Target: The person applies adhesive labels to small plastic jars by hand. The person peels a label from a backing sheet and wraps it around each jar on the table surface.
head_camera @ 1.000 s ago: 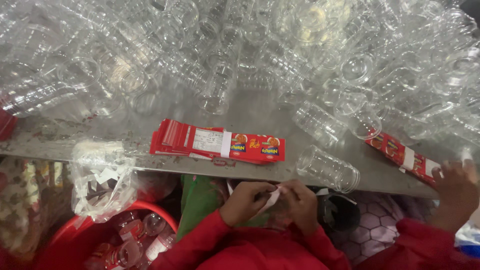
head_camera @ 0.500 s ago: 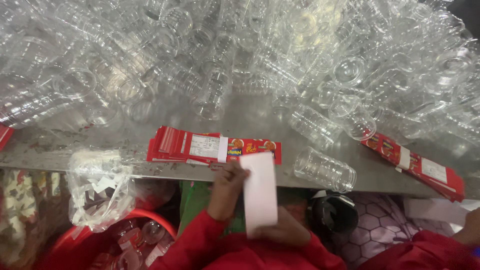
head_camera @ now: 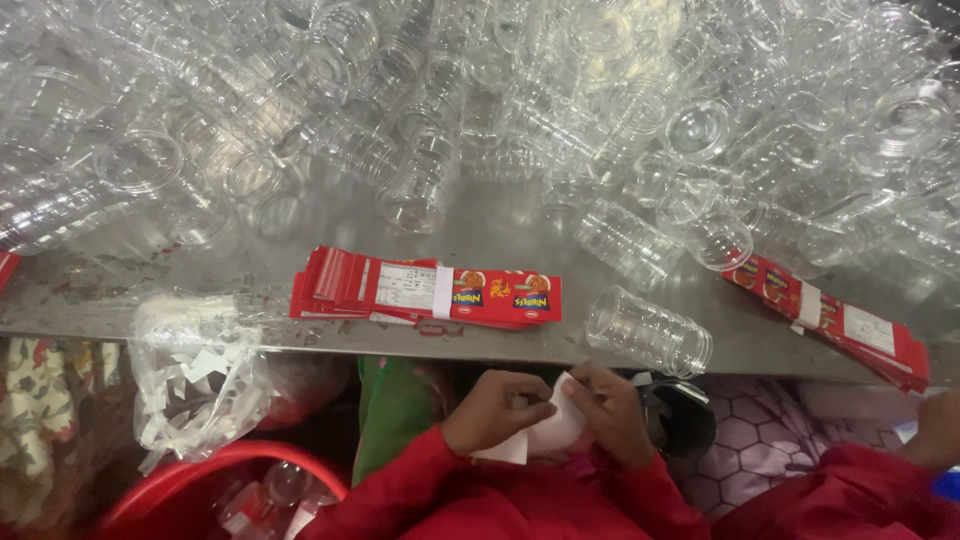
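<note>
My left hand (head_camera: 495, 408) and my right hand (head_camera: 612, 412) are close together below the near edge of the grey table (head_camera: 480, 235), both pinching a white paper strip (head_camera: 548, 430) that bends between them. Right above my hands, a banded stack of red labels (head_camera: 425, 288) lies on the table near its front edge. A clear plastic jar (head_camera: 648, 330) rests on its side to the right of that stack, just above my right hand. My sleeves are red.
A big heap of clear plastic jars (head_camera: 520, 110) covers the back of the table. A second stack of red labels (head_camera: 830, 315) lies at right. A clear bag of white scraps (head_camera: 200, 370) hangs at left above a red tub (head_camera: 215, 485). Another person's hand (head_camera: 935, 430) shows at far right.
Half a second ago my left hand held the white strip up flat over the table edge. Now both hands have it lower, down by my lap, and it is bent.
</note>
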